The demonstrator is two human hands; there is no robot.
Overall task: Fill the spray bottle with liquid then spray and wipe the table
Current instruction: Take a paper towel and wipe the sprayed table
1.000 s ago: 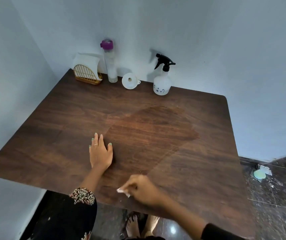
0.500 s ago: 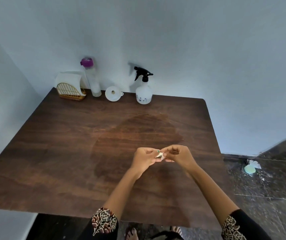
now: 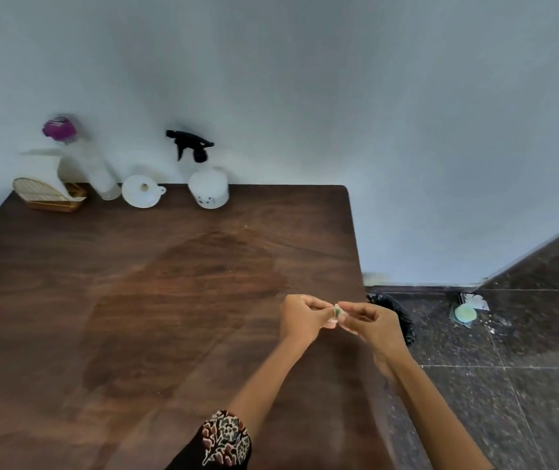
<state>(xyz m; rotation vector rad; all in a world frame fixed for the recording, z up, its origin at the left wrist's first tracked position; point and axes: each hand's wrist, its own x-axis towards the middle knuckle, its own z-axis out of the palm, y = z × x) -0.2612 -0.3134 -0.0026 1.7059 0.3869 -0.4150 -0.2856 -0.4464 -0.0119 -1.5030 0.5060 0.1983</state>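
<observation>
Against the back wall, upright at the far edge of the wooden table [image 3: 67, 300], stands the spray bottle [image 3: 208, 188], white body w/ black trigger head. Just left of it lies a white funnel [image 3: 142, 195], then a clear bottle w/ purple cap [image 3: 98, 178], blurred, then a gold wire napkin holder [image 3: 50, 198] w/ white napkins. A darker damp patch [image 3: 183, 300] spreads over the table's middle. Near the right edge, above the tabletop, left hand [image 3: 300, 318] & right hand [image 3: 371, 322] meet, fingertips pinched together on a small crumpled tissue wad [image 3: 336, 313] between them. Patterned sleeve [image 3: 225, 439] shows on the left arm.
</observation>
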